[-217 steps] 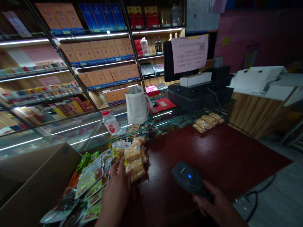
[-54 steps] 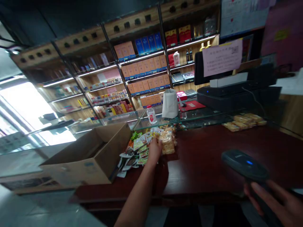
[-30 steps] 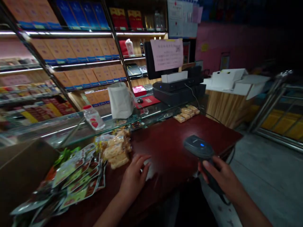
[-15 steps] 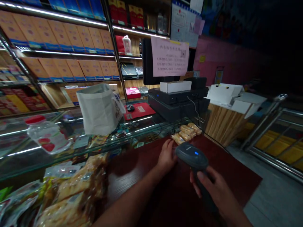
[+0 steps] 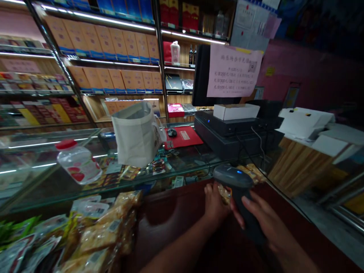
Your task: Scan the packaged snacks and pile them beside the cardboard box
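Note:
My right hand (image 5: 260,222) is wrapped round the handle of a dark barcode scanner (image 5: 233,177) with a small blue light on its head. My left hand (image 5: 214,201) reaches across the dark red counter (image 5: 170,223) and closes on a clear-wrapped snack packet (image 5: 224,192) just under the scanner's head. More such packets (image 5: 251,171) lie behind the scanner, partly hidden by it. At the lower left lies a pile of snack packets (image 5: 99,235).
A glass display counter (image 5: 136,178) runs behind, carrying a red-capped plastic bottle (image 5: 78,163) and a white bag (image 5: 136,132). A black till unit (image 5: 236,131) with a monitor and a pink notice (image 5: 231,72) stands to the right. Lit shelves of boxed goods fill the back.
My left hand left the snack pile on the left, crossed the counter to the packets on the right and closed on one. The scanner came in above that hand.

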{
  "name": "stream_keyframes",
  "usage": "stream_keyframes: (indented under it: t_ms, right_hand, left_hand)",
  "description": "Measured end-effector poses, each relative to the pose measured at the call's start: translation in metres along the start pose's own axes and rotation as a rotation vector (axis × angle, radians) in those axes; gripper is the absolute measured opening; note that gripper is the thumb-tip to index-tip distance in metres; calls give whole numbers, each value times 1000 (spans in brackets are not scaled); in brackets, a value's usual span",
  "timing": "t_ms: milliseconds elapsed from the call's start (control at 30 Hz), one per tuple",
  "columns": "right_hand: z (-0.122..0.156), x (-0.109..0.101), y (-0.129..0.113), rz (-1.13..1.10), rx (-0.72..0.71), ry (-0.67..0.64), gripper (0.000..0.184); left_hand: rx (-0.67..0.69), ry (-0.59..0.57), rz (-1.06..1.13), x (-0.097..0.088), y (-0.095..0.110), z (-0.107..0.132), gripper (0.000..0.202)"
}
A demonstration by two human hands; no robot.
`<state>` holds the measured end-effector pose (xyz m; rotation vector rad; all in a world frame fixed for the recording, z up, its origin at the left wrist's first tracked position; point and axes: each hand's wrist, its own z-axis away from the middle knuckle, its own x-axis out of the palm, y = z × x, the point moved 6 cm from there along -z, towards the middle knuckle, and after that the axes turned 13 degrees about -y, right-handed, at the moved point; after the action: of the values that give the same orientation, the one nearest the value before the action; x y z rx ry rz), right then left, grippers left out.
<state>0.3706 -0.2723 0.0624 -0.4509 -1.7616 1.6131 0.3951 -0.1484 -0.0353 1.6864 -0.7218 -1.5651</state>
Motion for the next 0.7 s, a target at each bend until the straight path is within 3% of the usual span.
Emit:
stream_keyframes:
  t_ms: [133, 300, 467, 567, 700]
  right_hand:
    - [5, 10, -6, -53, 11, 5, 39]
    - [15, 26, 13, 22, 38, -110, 44]
    - [32, 55, 28, 150, -34, -167, 39]
    - [44, 73, 14, 249, -89, -201, 39]
    - [60, 79, -27, 398, -224, -173, 32]
  left_hand:
    - [-97, 34, -39, -26, -20, 59, 81]
    - [-9, 79, 30, -45, -44, 128, 84]
    - [-43, 66, 397, -62, -57, 176, 81]
    - [-133, 83, 663, -73, -65, 204, 79]
    - [-198, 170, 776, -85, -72, 236, 73]
